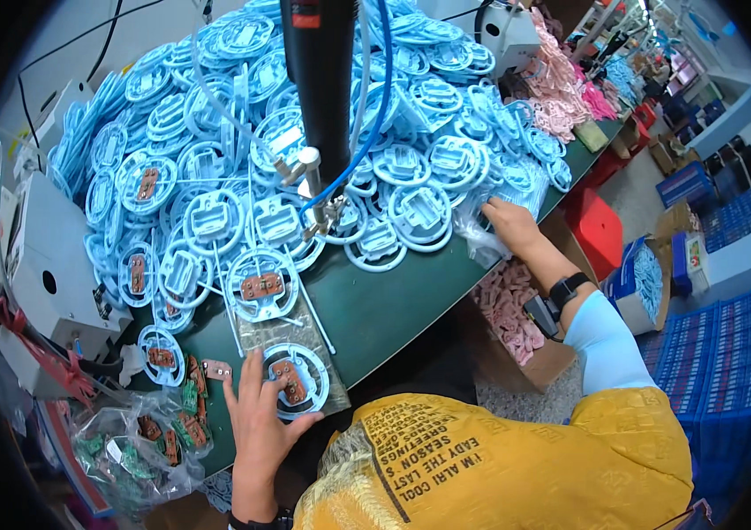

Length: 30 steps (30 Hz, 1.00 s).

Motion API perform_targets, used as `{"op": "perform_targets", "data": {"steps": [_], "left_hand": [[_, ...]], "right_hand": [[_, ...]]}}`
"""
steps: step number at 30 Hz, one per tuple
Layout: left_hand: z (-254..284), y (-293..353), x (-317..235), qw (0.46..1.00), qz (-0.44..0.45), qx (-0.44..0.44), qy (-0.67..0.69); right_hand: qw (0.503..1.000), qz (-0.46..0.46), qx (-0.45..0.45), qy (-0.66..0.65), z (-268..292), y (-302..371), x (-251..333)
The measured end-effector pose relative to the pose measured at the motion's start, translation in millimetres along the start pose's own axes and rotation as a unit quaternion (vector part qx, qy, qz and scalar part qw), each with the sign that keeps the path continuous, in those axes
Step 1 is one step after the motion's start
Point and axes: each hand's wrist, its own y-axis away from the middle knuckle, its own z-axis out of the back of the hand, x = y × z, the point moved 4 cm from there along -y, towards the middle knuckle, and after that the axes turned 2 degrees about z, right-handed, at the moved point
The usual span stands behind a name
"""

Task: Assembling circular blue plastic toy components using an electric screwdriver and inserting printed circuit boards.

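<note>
My left hand is curled round the near left edge of a light blue ring-shaped plastic part, thumb and fingers against it. This part lies on a clear plastic-covered patch at the table edge, with a brown circuit board in its middle. Just beyond it lies another blue ring part with a board and two long thin arms. Out to the right, the fingers of my right hand are closed on a clear plastic bag beside the heap; the fingertips are partly hidden.
A large heap of blue ring parts covers the green table. A black post with a metal nozzle and blue hose stands over it. Left are a grey machine box and a bag of circuit boards. Below right sits a carton of pink parts.
</note>
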Motion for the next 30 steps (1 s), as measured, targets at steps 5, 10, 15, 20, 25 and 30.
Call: {"op": "perform_targets", "data": {"steps": [5,10,15,20,25,30], "left_hand": [[3.3,-0.4,-1.6,1.0,-0.001,0.022,0.002],[11.6,4.1,-4.3,1.0,0.002,0.031,-0.003],[4.8,-6.3,-6.0,0.999,-0.02,0.025,-0.01],[-4.6,-4.2,-4.1,0.997,-0.033,-0.049,0.059],[-16.3,4.5,1.6,0.986,0.01,-0.121,0.114],[-17.0,7.6,6.0,0.978,0.012,-0.145,0.153]], "right_hand": [[0.999,0.036,0.027,0.021,2.1,-11.7,-8.9],[0.988,0.059,-0.137,-0.037,19.3,-15.5,-8.4],[0.931,0.156,-0.226,-0.243,101.7,-20.7,101.7],[0.891,0.218,0.011,-0.397,87.7,-13.0,230.6],[0.83,0.193,0.087,-0.517,59.1,-15.1,266.5],[0.792,0.182,0.141,-0.566,55.2,-26.6,291.1]]}}
